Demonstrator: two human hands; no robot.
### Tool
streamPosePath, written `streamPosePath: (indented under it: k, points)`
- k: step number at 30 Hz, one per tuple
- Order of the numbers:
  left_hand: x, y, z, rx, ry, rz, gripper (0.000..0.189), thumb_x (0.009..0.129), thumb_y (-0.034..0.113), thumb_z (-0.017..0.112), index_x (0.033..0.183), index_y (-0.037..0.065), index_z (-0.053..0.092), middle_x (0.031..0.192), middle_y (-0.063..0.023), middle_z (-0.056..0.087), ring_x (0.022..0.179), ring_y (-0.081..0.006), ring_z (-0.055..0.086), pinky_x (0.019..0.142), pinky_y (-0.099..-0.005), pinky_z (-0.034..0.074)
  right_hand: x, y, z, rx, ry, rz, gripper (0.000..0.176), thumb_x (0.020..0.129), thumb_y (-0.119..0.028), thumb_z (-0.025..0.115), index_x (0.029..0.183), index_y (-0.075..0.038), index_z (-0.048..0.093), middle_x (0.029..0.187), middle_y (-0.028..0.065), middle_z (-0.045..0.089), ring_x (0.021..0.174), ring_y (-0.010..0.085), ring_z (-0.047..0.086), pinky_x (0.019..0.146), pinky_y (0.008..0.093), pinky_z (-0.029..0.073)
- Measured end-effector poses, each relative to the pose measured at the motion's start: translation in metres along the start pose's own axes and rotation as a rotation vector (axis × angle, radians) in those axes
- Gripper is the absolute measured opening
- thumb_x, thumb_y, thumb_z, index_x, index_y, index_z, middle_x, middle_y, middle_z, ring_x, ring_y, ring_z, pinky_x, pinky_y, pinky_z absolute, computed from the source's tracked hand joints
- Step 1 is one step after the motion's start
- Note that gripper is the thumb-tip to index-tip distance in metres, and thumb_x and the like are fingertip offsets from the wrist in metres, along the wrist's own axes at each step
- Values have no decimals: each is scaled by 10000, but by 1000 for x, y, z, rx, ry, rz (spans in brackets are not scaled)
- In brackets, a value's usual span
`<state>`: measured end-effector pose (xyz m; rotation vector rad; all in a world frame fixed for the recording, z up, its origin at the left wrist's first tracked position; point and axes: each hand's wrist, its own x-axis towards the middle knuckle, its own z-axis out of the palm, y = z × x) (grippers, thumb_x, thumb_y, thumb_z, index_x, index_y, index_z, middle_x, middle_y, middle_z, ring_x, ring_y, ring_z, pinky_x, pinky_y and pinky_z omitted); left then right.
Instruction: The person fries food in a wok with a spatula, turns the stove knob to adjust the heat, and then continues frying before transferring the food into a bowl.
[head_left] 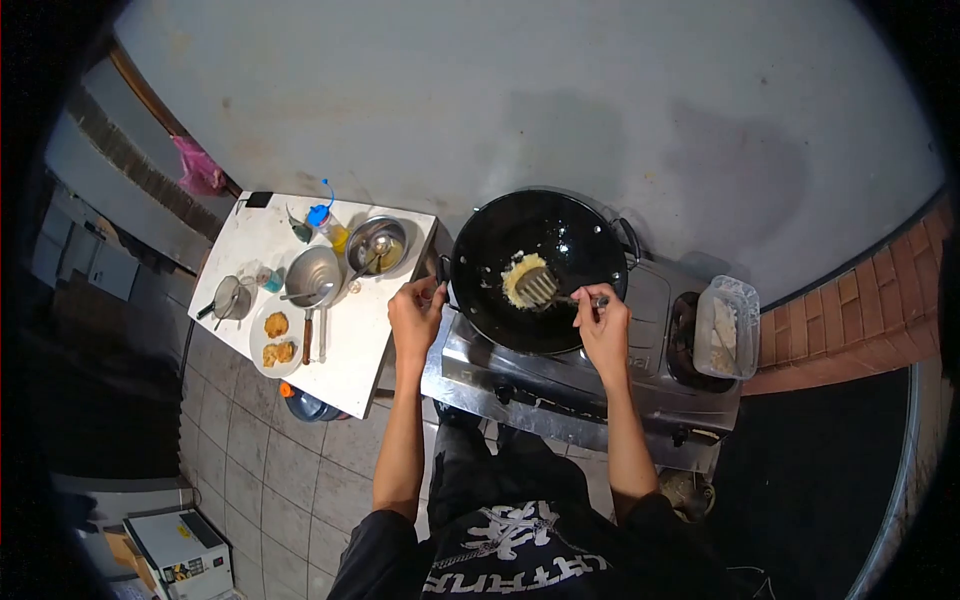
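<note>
A black wok (510, 225) sits on the stove, with a pale yellow, crumbly-edged piece of food (523, 272) near its middle. The fingers of my left hand (415, 312) are closed on the wok's left loop handle (443, 270). In my right hand (604, 328) is the handle of a slotted spatula (537, 286). Its slotted head lies over the lower right part of the food and hides some of it. Small white crumbs are scattered around the food in the wok.
Left of the stove stands a white table (345, 340). On it are a plate (258, 345) with fried pieces, metal bowls (314, 268), a strainer (232, 298) and an oil bottle (338, 237). A plastic container (728, 328) rests on the stove's right side (640, 300), near the brick ledge (850, 340).
</note>
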<state>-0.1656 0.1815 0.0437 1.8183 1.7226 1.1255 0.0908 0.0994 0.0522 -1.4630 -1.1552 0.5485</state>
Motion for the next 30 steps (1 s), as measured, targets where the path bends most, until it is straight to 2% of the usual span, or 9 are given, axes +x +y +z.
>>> streamPosePath:
  k: [3,6,12,15,17,24,26,28,30]
  points:
    - [0,-2,0,-23,-9,-17,275,770,176,747,981,2,712,756,-160,666,638,-215,614,614,-319,472,-2,0,-9,21,43,66,131,923,-79,582,863,38,585,648,80,611,515,107,592,471,254,438]
    - [0,-6,1,-52,-1,11,258,769,171,752,967,8,716,734,-151,657,622,-216,604,593,-320,463,1,2,-4,16,83,53,126,920,-73,586,873,44,584,680,90,622,527,105,594,477,252,440]
    - [2,-3,-2,-43,-15,10,255,767,159,754,960,-3,712,741,-156,661,628,-217,619,596,-321,470,-4,7,-1,85,5,65,92,914,-45,582,880,40,579,713,88,643,533,95,588,483,245,444]
    - [2,4,-6,-33,-35,6,248,768,144,753,956,-12,710,745,-157,664,629,-218,626,600,-320,478,-4,4,-8,38,72,65,92,914,-44,582,890,44,576,734,95,656,532,97,587,486,242,444]
    - [1,6,-7,-29,-51,-20,316,775,192,759,997,-25,703,735,-147,668,624,-194,599,622,-312,469,-2,7,-4,56,77,55,92,914,-44,582,887,44,577,726,92,651,534,96,588,485,242,442]
    - [3,7,-7,-26,-58,-3,301,776,180,757,988,-27,702,730,-155,665,615,-180,594,602,-308,465,-2,8,-5,86,19,65,112,918,-67,588,879,38,587,666,73,621,540,94,591,480,249,436]
    - [2,16,-11,-14,-71,-18,268,781,95,731,972,-85,674,736,-170,684,638,-201,660,634,-301,505,-3,8,-8,69,85,80,114,920,-67,584,871,36,588,648,73,616,526,99,587,481,252,440]
    - [2,16,-11,-4,-88,-22,265,782,96,731,976,-78,677,746,-173,686,656,-198,667,638,-295,506,-1,3,-9,32,73,119,116,923,-75,581,872,28,592,640,76,620,520,108,595,485,255,449]
    - [1,15,-8,-1,-100,-29,262,783,96,730,979,-71,680,757,-177,688,674,-194,674,641,-290,506,1,12,1,59,62,40,132,925,-98,585,879,25,598,655,84,633,548,126,632,493,250,459]
